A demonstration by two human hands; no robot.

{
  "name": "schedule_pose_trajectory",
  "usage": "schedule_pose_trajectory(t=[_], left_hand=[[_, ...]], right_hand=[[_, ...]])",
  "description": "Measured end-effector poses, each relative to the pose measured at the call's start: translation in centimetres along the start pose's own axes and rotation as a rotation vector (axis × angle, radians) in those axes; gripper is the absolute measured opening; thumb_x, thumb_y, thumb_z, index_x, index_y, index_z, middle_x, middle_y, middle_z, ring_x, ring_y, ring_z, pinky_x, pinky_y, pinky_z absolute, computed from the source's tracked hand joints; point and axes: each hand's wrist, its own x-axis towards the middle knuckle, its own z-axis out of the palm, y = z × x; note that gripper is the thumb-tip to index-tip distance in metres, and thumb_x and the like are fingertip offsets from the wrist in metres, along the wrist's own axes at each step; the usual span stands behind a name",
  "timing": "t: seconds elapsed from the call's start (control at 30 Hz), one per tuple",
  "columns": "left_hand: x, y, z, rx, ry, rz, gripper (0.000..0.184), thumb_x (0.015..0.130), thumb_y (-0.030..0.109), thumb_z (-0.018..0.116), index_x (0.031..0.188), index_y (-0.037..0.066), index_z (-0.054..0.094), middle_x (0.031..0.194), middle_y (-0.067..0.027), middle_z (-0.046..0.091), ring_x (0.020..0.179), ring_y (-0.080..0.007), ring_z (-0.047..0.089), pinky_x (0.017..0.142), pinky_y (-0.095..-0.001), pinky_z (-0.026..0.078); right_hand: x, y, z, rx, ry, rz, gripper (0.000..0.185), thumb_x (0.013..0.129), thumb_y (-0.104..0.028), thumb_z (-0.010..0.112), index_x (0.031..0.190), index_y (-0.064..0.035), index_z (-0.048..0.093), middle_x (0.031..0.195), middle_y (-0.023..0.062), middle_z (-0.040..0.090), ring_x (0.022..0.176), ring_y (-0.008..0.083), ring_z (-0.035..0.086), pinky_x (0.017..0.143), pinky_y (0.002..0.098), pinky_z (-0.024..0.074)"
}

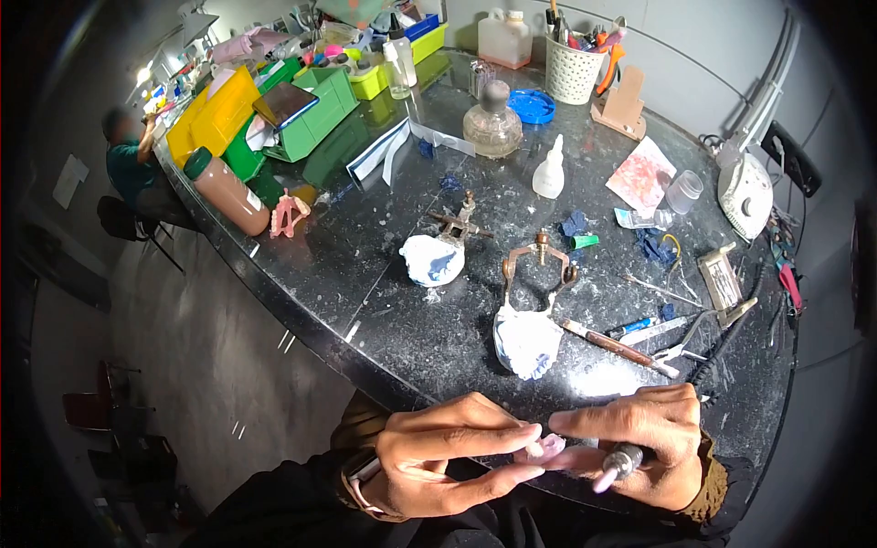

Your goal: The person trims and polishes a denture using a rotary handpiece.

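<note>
At the bench's front edge, my left hand (438, 457) pinches a small pink and whitish piece, looking like a partial denture (547, 448), between thumb and fingers. My right hand (653, 443) is wrapped round a rotary handpiece (625, 459) with a pink tip that points down toward me. Its outstretched finger and thumb come close to the pink piece; whether they touch it I cannot tell. Just beyond my hands lies a white plaster cast (528, 343) attached to a brass-coloured articulator frame (508, 268). Farther left sits another plaster cast (431, 261) with metal fittings.
To the right are a brown-handled tool (617, 347), pliers (681, 351) and a black cord (731, 333). A glass burner (493, 128), white bottle (549, 173) and tool basket (573, 68) stand behind. Green bins (315, 119) and a brown bottle (228, 194) are left. A person (137, 169) sits beyond.
</note>
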Motion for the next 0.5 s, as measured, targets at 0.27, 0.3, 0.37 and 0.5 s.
schedule_pose_trajectory(t=[0.27,0.3,0.37,0.5], left_hand=[[0.1,-0.1,0.0,0.019,0.005,0.046,0.037,0.064,-0.006,0.073,0.099,-0.005,0.061,0.088,-0.0170,0.065,0.079,-0.0230,0.065,0.065,-0.0292,0.052],[0.1,0.0,0.0,0.000,0.007,0.015,0.038,0.065,-0.006,0.073,0.100,-0.004,0.060,0.088,-0.0171,0.065,0.079,-0.0228,0.065,0.066,-0.0293,0.053],[-0.1,0.3,-0.1,-0.039,0.011,-0.045,0.041,0.065,-0.007,0.073,0.103,-0.004,0.059,0.087,-0.0172,0.065,0.079,-0.0224,0.065,0.067,-0.0296,0.053],[0.0,0.8,0.0,-0.008,0.029,-0.022,0.043,0.066,-0.007,0.072,0.107,-0.003,0.057,0.087,-0.0178,0.064,0.080,-0.0217,0.065,0.069,-0.0294,0.053]], right_hand=[[0.2,0.3,-1.3,-0.143,-0.085,-0.168,0.026,0.062,-0.015,0.075,0.088,-0.0121,0.070,0.044,-0.0050,0.046,0.038,0.0069,0.047,0.038,0.0220,0.0299],[0.3,0.2,-1.5,-0.160,-0.109,-0.178,0.025,0.063,-0.014,0.074,0.088,-0.0118,0.070,0.045,-0.0048,0.047,0.038,0.0069,0.047,0.038,0.0220,0.0301],[0.6,0.0,-1.9,-0.194,-0.158,-0.199,0.024,0.063,-0.012,0.072,0.088,-0.0114,0.070,0.046,-0.0046,0.049,0.038,0.0069,0.047,0.039,0.0220,0.0304],[0.6,-0.1,-1.9,-0.055,-0.116,-0.122,0.030,0.069,-0.025,0.068,0.092,-0.0071,0.067,0.061,-0.0007,0.061,0.044,0.0104,0.054,0.040,0.0245,0.0359]])
